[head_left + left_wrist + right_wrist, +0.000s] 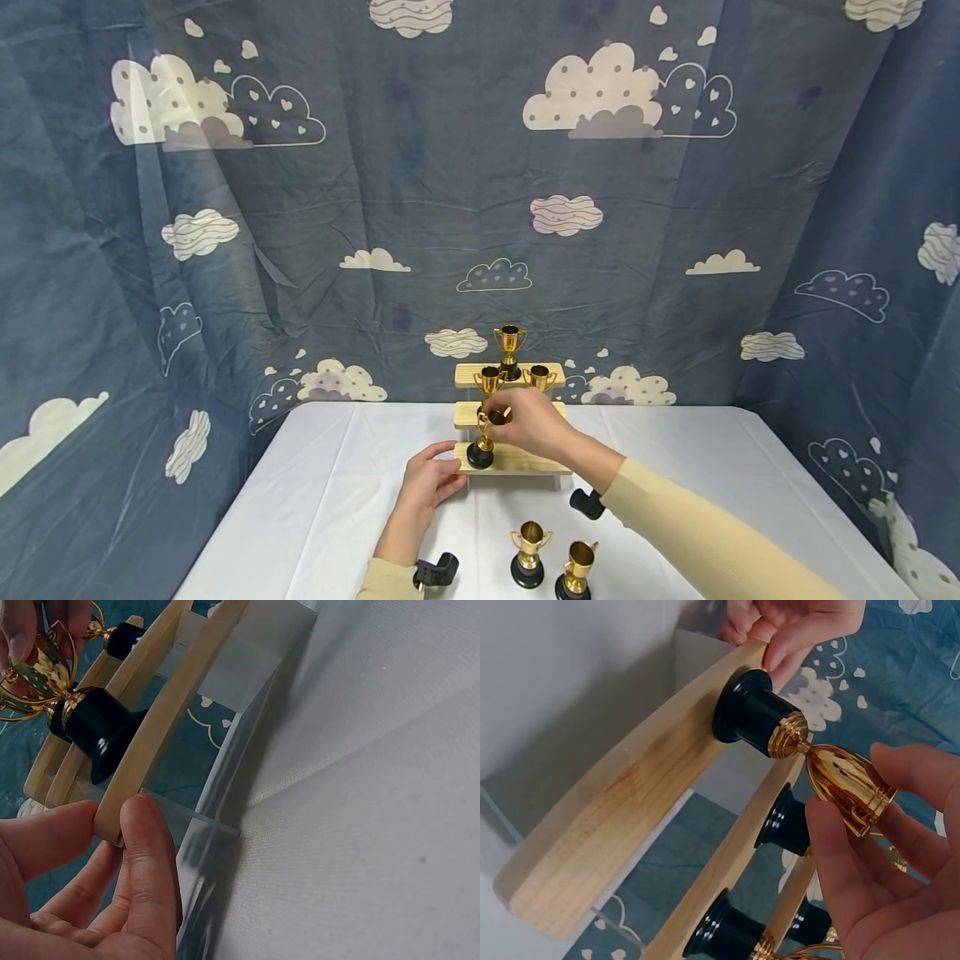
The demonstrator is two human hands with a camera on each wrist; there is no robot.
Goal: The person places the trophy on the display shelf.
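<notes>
A three-tier wooden display stand (521, 461) rises at the far middle of the table. On the left end of its bottom shelf stands a small gold trophy cup (754, 712) with a black base. My right hand (531, 423) pinches this trophy by its gold cup between thumb and fingers. At the same end of the bottom shelf, my left hand (426, 483) grips the board's edge with thumb and fingertips. Two more trophies (538, 377) stand on the middle shelf, partly hidden behind my right hand. Another trophy (510, 343) is on the top shelf.
Two trophies stand on the white table (322, 517) nearer to me: one upright trophy (528, 550), with a second trophy (577, 571) to its right. Black wrist cameras show beside both sleeves. A blue cloud-print curtain (420, 167) hangs behind and at the sides.
</notes>
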